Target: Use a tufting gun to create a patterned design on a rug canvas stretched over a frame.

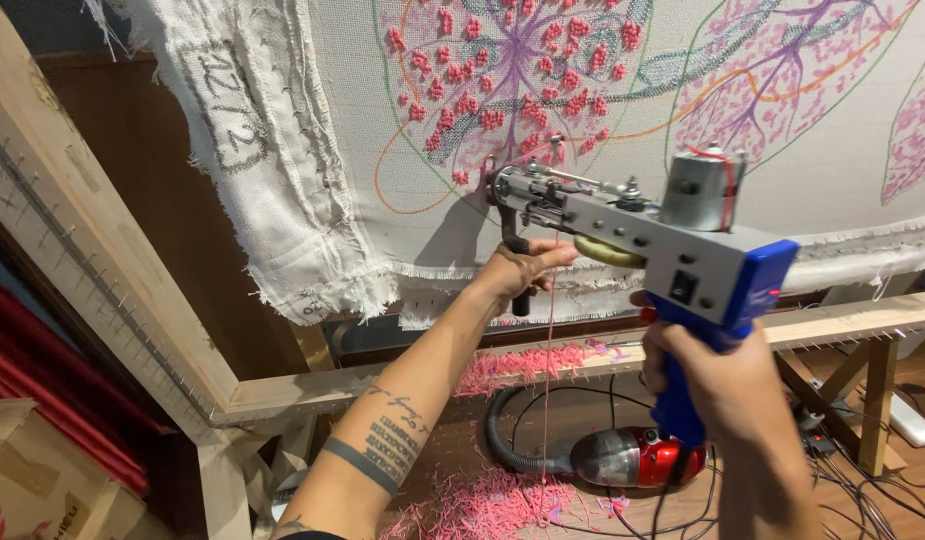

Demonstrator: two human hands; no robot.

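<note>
The stretched tufting cloth fills the upper view, pinned on a wooden frame whose rails carry rows of small sharp tacks, and it bears leaf outlines partly filled with pink and purple tufts; its loose frayed edge hangs just left of the working spot, so a drifting needle could catch those threads and tear the weave. Below, on the floor, a red canister vacuum lies among black cables and heaps of pink yarn scraps, all easy to trip on or tangle underfoot. The grey and blue tufting gun is held level with its needle end pressed to the cloth at the lower edge of the pink flower-like motif. The right hand is closed fully round the blue grip, and the left hand is wrapped round the black front handle under the nose. A strand of pink yarn drops from the gun past the left wrist; if it snags on the arm or frame tacks, the feed could jam or skip, and uneven pressure from the 2 hands could punch a hole in the backing
</note>
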